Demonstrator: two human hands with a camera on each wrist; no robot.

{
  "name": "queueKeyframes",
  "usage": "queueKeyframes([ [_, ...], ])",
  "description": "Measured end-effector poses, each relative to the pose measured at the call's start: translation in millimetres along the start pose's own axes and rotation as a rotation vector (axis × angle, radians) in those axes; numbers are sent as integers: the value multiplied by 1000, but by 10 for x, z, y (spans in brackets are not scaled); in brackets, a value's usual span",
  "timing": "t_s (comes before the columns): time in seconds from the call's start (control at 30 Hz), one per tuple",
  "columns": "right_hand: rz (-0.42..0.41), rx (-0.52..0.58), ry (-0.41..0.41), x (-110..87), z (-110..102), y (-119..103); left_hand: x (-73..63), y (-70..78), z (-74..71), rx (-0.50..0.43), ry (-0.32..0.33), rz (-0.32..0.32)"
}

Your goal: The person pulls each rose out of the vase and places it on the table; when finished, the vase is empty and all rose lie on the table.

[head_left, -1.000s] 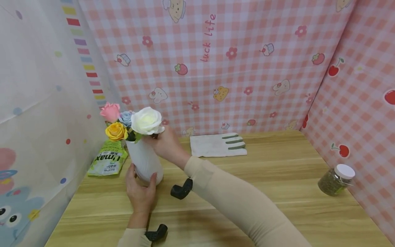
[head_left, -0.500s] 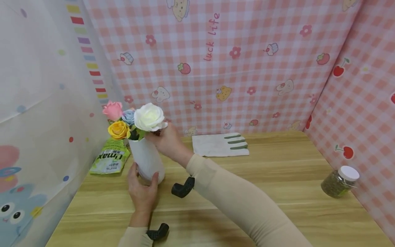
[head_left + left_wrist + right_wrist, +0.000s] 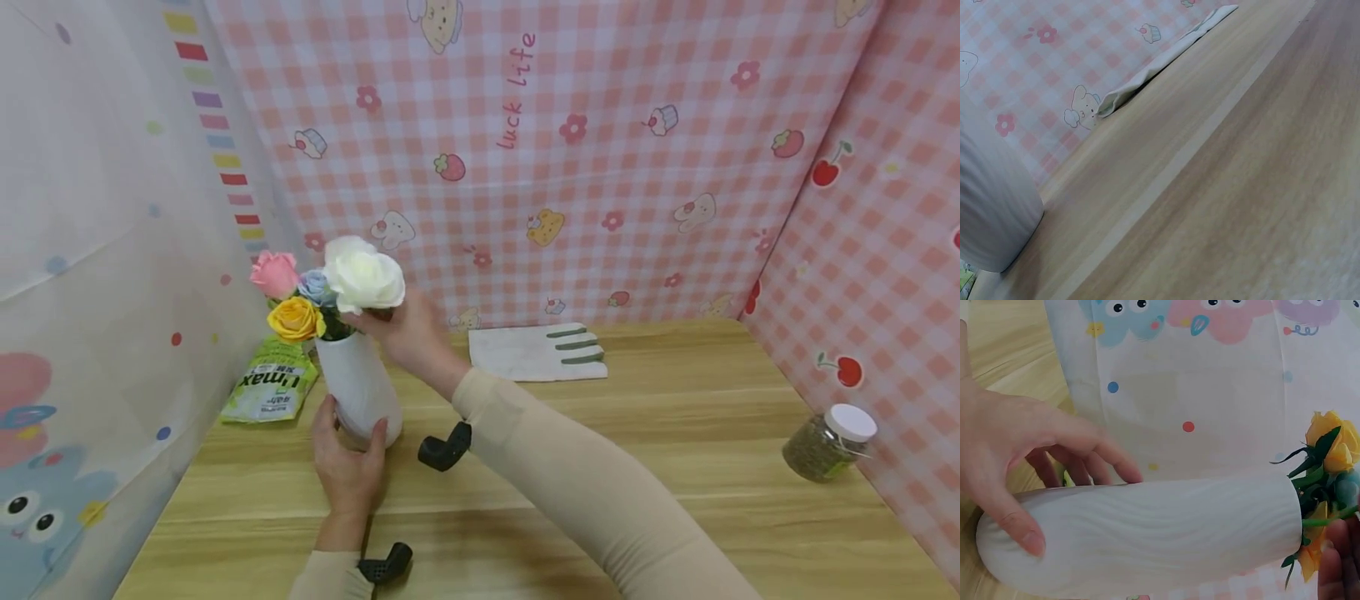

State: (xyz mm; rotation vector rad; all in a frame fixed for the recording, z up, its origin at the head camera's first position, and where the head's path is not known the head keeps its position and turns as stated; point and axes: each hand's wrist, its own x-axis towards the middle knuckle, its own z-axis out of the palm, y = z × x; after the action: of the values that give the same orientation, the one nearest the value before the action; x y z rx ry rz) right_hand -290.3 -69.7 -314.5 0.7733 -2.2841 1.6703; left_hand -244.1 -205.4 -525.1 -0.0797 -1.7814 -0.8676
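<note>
A white ridged vase (image 3: 356, 387) stands on the wooden table with artificial roses in its mouth. Low on its sides, my left hand (image 3: 348, 467) grips it between thumb and fingers, as the right wrist view also shows. My right hand (image 3: 420, 333) is at the vase's mouth, pinching the white rose (image 3: 363, 275) just under its bloom. In the right wrist view a green stem (image 3: 1329, 519) runs from the mouth past the right fingertips (image 3: 1337, 540). Beside it are a pink rose (image 3: 274, 275), a blue rose (image 3: 317, 287) and a yellow rose (image 3: 295, 320).
A green and white packet (image 3: 270, 387) lies left of the vase, close to the side curtain. Against the back cloth lies a white glove (image 3: 517, 352) with green between its fingers. A jar with a white lid (image 3: 828, 442) stands at the table's right.
The white rose has risen slightly and tilted, its bloom now turned more to the right. My right hand has shifted with it. The left hand keeps its grip on the vase.
</note>
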Motion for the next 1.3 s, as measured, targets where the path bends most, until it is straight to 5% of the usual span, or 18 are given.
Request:
queueKeyframes([
  [0.33, -78, 243, 69, 30, -37, -14, 5, 6, -19, 19, -10, -21],
  [0.77, -104, 305, 87, -63, -213, -348, 7, -1, -36, 23, -4, -26],
  [1.0, -103, 254, 172, 5, -311, -148, 12, -1, -11, 4, -16, 0],
  [1.17, -132, 368, 154, 44, -288, -107, 20, -1, -5, 4, -23, 3],
  [1.3, -154, 341, 141, 51, -239, -130, -2, -12, -12, 15, -16, -4],
])
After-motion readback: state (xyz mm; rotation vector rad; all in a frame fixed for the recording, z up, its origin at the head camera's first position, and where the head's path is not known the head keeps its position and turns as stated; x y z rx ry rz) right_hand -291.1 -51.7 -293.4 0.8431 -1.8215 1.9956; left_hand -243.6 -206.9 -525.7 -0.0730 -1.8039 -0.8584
